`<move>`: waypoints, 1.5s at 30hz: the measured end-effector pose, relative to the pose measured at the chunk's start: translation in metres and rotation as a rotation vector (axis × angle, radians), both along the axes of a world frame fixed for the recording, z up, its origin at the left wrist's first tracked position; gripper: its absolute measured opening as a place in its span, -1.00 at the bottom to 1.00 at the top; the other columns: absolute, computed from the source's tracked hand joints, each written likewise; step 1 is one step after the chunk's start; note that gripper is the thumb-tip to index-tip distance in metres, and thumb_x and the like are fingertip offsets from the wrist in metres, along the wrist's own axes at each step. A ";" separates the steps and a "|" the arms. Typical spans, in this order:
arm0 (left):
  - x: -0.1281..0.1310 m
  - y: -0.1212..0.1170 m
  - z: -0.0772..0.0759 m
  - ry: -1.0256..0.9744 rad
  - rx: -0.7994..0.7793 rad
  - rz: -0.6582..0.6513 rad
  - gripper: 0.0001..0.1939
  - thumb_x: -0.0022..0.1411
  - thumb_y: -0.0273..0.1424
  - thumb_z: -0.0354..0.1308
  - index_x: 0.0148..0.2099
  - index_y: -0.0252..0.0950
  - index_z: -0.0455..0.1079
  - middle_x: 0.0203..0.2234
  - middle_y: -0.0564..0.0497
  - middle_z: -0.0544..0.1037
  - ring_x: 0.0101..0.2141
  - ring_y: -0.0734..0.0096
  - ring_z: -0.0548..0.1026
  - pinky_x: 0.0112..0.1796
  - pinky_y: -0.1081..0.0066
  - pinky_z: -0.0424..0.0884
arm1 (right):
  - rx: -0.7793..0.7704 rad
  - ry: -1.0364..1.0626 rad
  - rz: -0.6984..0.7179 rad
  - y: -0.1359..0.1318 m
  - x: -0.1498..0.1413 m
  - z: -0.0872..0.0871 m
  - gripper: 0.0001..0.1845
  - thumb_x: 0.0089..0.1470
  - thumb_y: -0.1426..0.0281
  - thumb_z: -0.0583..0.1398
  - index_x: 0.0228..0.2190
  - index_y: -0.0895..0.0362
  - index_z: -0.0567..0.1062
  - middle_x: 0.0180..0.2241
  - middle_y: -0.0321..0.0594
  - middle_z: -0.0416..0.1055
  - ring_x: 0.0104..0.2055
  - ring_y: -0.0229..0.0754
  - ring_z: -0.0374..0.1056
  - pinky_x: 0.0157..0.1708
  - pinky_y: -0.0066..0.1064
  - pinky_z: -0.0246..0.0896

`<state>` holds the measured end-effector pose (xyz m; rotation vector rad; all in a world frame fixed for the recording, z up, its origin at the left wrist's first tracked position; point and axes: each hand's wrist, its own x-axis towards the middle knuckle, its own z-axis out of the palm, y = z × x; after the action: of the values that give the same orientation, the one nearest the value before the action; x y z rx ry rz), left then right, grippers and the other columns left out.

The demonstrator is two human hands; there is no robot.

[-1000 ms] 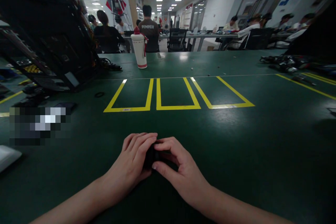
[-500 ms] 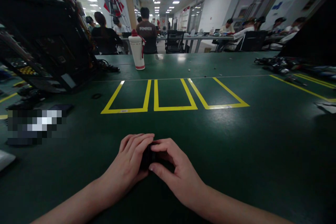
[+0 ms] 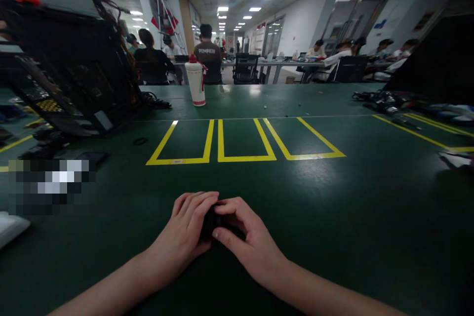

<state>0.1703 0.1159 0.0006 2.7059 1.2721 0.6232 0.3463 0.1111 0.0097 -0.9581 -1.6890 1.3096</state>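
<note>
Between my two hands, low over the near part of the green table, is a small dark object. It looks black with a rounded edge, and most of it is covered, so its kind does not show. My left hand is wrapped over its left side, fingers together on top and thumb below. From the right, my right hand grips it with curled fingers at the upper edge and the thumb lower down. The fingertips of both hands nearly meet.
Yellow tape outlines mark the table ahead. Behind them stands a white bottle with a red lid. A black frame rises at left, near a black ring. Dark cables lie at right. Several people sit farther back.
The camera view has tilted up slightly, so the table and room sit lower in the picture. Both hands keep nearly the same grip on the dark object.
</note>
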 end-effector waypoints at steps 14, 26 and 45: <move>0.000 -0.007 0.007 -0.031 -0.045 0.002 -0.31 0.02 -0.60 0.06 0.15 -0.23 -0.15 0.03 -0.11 0.18 0.02 0.15 0.16 0.00 0.02 0.07 | 0.021 0.034 -0.017 -0.005 -0.003 -0.002 -0.75 -0.04 0.43 0.15 -0.24 0.05 0.33 -0.16 -0.27 0.25 -0.09 -0.21 0.23 -0.05 -0.30 0.17; -0.002 -0.008 0.007 -0.047 -0.048 0.012 -0.29 -0.01 -0.59 0.11 0.14 -0.22 -0.13 0.03 -0.09 0.19 0.02 0.17 0.16 0.02 0.03 0.05 | -0.083 0.100 -0.017 -0.010 -0.009 -0.004 -0.66 -0.06 0.48 0.16 -0.19 0.03 0.28 -0.16 -0.28 0.29 -0.06 -0.20 0.25 -0.01 -0.25 0.15; -0.003 -0.010 0.012 -0.043 -0.026 -0.011 -0.31 0.00 -0.56 0.11 0.14 -0.23 -0.13 0.02 -0.12 0.21 0.02 0.15 0.18 -0.01 0.03 0.09 | 0.001 0.067 -0.008 -0.014 -0.007 -0.003 -0.68 -0.10 0.47 0.20 -0.24 0.05 0.29 -0.10 -0.27 0.23 -0.04 -0.19 0.22 0.00 -0.26 0.14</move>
<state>0.1674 0.1055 0.0122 2.6620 1.2454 0.6558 0.3389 0.0973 0.0067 -0.9089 -1.6331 1.3215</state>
